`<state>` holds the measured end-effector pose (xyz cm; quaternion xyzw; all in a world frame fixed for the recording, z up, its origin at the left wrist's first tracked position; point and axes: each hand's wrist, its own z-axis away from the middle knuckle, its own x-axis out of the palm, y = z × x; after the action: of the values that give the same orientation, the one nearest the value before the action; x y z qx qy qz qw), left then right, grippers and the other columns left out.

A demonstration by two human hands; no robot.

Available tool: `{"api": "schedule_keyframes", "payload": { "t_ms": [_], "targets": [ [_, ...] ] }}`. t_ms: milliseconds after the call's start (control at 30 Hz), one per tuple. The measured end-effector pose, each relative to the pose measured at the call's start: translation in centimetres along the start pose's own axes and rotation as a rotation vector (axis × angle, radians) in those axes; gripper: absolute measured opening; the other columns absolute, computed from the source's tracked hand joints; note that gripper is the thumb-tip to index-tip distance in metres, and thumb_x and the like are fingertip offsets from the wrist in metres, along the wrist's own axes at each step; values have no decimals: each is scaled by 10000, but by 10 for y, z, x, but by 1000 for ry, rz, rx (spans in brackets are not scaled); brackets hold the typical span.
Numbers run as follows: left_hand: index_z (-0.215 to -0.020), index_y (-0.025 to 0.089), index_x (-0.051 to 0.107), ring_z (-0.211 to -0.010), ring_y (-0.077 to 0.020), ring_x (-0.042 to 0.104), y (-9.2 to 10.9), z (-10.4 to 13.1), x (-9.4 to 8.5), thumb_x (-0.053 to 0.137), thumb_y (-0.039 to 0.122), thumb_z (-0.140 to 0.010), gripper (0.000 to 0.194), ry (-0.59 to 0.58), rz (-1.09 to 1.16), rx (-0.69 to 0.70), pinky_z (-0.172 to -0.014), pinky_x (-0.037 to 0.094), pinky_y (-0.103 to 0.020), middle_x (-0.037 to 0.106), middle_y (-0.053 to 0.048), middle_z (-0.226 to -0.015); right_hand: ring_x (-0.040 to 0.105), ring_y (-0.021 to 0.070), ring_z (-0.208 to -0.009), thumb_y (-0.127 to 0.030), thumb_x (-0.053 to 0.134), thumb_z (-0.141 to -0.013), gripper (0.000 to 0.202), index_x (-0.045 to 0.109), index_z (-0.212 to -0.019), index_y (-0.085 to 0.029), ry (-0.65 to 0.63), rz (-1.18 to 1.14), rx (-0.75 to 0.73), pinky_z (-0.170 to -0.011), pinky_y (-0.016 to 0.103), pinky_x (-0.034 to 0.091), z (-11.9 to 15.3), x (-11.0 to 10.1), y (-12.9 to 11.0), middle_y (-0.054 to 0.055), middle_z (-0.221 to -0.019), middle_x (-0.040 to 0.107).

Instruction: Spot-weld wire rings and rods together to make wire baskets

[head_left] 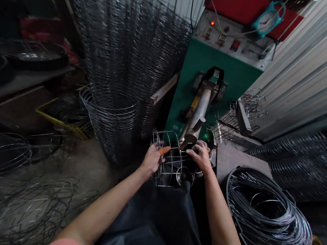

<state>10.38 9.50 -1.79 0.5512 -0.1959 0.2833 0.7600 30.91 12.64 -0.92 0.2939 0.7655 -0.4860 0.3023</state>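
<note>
1. a green welding machine (pixel 212 68), red light lit on its panel, fills the back of a cramped workshop; its metal arm (pixel 197 117) slants down onto the work, and a finger straying near the tip could be pinched or burned.
2. tall stacks of wire cages (pixel 126 42) lean against the corrugated wall on the left; a knock from an elbow could probably bring them over.
3. a heavy coil of wire (pixel 266 219) sits just beside the person's right forearm, and loose wire (pixel 29 204) sprawls over the floor to the left, likely to snag a sleeve or a foot.
4. the small wire cage (pixel 168 160) rests at the arm's tip, between both hands, above the person's dark apron (pixel 153 224).
5. the left hand (pixel 152 159) is clenched around the cage's left side, with something orange at its fingers; the cut wire ends could scratch bare skin.
6. the right hand (pixel 201 155) lies over the cage's right edge, fingers curled onto it; it sits very near the arm's tip, so a slip there seems the sharpest risk.
</note>
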Motion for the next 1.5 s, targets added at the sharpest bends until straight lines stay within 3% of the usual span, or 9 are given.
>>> {"api": "schedule_keyframes", "payload": {
  "t_ms": [400, 667, 767, 900, 1067, 1200, 1300, 1400, 1500],
  "targets": [
    [-833, 168, 480, -410, -12, 329, 4, -11, 2, 809, 190, -450, 505, 16, -11, -42, -356, 222, -150, 473, 80, -602, 421, 269, -1071, -489, 618, -756, 317, 565, -617, -210, 14, 24, 35, -907, 446, 294, -7, 3, 4, 54, -984, 602],
    [-875, 155, 505, -419, -7, 331, 7, -4, -5, 813, 210, -470, 512, -100, -49, -56, -355, 204, -139, 481, 75, -620, 421, 275, -1077, -512, 612, -751, 374, 546, -571, -192, 43, 32, 82, -915, 453, 295, 12, -1, -22, 72, -1051, 613],
    [-892, 156, 515, -414, -2, 312, 6, 9, -22, 809, 198, -490, 500, -151, -16, -82, -348, 201, -126, 461, 80, -618, 433, 289, -1092, -518, 620, -743, 329, 600, -656, -202, 71, 48, 21, -925, 472, 298, 34, -9, -34, 77, -1055, 625],
    [-944, 136, 556, -401, 1, 277, 9, 33, -72, 781, 164, -551, 454, -255, 100, -164, -328, 199, -97, 362, 97, -558, 501, 273, -1082, -513, 613, -745, 404, 615, -1033, -230, 31, -47, 11, -935, 451, 342, 75, -42, -37, 81, -1105, 622],
    [-1012, 117, 590, -390, 14, 267, 14, 65, -124, 680, 99, -673, 352, -340, 298, -171, -302, 210, -70, 383, 72, -600, 573, 253, -1008, -484, 600, -753, 379, 631, -1026, -223, -17, -220, 128, -891, 400, 426, 111, -87, -40, 61, -1045, 654],
    [-1106, 129, 573, -439, -1, 390, 26, 77, -136, 635, 162, -739, 374, -385, 308, -75, -372, 347, -92, 493, 28, -694, 610, 202, -849, -434, 529, -827, 281, 634, -951, -204, 125, -206, -47, -763, 321, 478, 108, -97, -84, 49, -900, 664],
    [-1138, 125, 552, -706, -115, 585, 49, 77, -136, 652, 222, -734, 428, -281, -21, -88, -632, 508, -243, 590, -64, -886, 592, 163, -725, -362, 477, -883, 215, 614, -874, -197, 274, -48, -239, -680, 277, 471, 98, -93, -131, 36, -788, 635],
    [-1223, 178, 497, -992, -185, 566, 77, 85, -120, 652, 261, -741, 513, -67, -367, 238, -850, 455, -315, 584, -91, -1067, 583, 158, -721, -323, 449, -909, 204, 603, -881, -193, 237, 138, -431, -670, 261, 462, 86, -82, -170, 46, -778, 625],
    [-1314, 233, 427, -1081, -188, 526, 96, 107, -80, 620, 339, -771, 586, -287, -644, 638, -946, 389, -319, 571, -69, -1158, 585, 171, -725, -328, 408, -926, 252, 604, -881, -176, 144, 293, -518, -657, 269, 461, 75, -72, -192, 65, -778, 627]
  ]
}}
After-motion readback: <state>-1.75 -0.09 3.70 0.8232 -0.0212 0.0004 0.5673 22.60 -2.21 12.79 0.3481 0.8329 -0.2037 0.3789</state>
